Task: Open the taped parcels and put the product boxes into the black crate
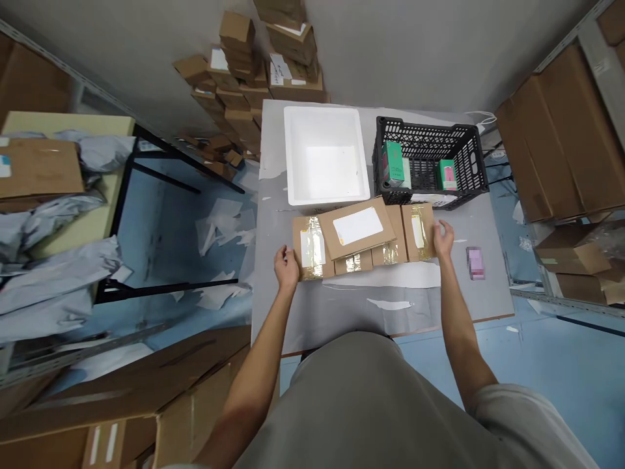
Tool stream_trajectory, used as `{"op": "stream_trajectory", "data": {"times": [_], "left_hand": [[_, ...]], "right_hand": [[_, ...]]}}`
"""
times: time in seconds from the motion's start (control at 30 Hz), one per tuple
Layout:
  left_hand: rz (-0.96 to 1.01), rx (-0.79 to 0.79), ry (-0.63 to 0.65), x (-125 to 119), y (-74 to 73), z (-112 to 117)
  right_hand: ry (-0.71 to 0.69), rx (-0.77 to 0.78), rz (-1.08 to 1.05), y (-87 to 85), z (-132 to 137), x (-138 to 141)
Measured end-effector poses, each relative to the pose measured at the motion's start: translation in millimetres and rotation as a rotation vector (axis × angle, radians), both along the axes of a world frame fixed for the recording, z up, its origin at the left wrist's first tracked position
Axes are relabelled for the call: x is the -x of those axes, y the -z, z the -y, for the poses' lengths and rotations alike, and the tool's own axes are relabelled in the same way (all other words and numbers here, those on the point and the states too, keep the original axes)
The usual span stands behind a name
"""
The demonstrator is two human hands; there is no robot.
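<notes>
Several brown cardboard boxes (390,255) stand side by side in a row on the table, closed with shiny yellowish tape. Across the middle of the row lies a flat cardboard box (322,228) with a white label, tilted slightly. My left hand (286,268) is at the row's left end, its fingers curled against the side of the end box. At the opposite end, my right hand (443,240) has bent fingers against the rightmost box (426,228). The row is held between both hands; the undersides of the boxes are hidden.
Behind the boxes are a white foam box (290,156) and a black plastic crate (430,193) with green cartons (393,163). A pinkish pixelated item (475,263) lies right on the table (336,319). Stacked cartons (244,98) stand by the wall; a shelf (110,221) holds grey parcels.
</notes>
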State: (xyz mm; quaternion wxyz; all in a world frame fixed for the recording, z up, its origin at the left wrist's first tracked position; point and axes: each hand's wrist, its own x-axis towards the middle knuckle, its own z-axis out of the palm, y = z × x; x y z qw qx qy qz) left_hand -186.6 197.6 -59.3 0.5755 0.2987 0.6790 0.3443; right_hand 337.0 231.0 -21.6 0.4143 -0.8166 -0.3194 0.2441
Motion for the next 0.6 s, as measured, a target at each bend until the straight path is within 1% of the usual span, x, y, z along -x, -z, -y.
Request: {"op": "stream_trajectory", "data": {"times": [0.03, 0.07, 0.13, 0.17, 0.23, 0.27, 0.33, 0.4, 0.47, 0.53, 0.6], "left_hand": [[-0.031, -0.036, -0.028, -8, -3.2, 2], [-0.067, -0.080, -0.067, -17, -6.3, 4], [-0.131, -0.168, -0.120, -40, -12.0, 11], [-0.155, -0.213, -0.117, -53, -14.9, 14], [-0.117, -0.226, -0.034, -76, -21.0, 22], [-0.094, -0.215, 0.009, -86, -24.1, 26], [-0.076, -0.197, 0.033, -99, -30.5, 35], [-0.086, -0.224, -0.009, -103, -37.1, 48], [-0.076, -0.294, -0.046, -100, -44.5, 64], [-0.080, -0.381, -0.062, -93, -53.2, 85], [-0.124, -0.434, -0.056, -83, -62.3, 110]], "right_hand": [[-0.057, -0.053, 0.003, 0.4, 5, 12], [-0.129, -0.083, -0.042, 1.1, 9, 26], [-0.260, -0.112, -0.184, 3.5, 17, 61], [-0.312, -0.111, -0.250, 4.7, 20, 78], [-0.365, -0.088, -0.355, 5.9, 26, 108], [-0.366, -0.075, -0.387, 5.5, 28, 120], [-0.347, -0.060, -0.415, 2.2, 36, 136], [-0.350, -0.077, -0.404, -4.6, 47, 141], [-0.397, -0.122, -0.355, -14.5, 65, 141], [-0.462, -0.165, -0.283, -26.4, 91, 141], [-0.504, -0.178, -0.221, -38.4, 125, 144]]}}
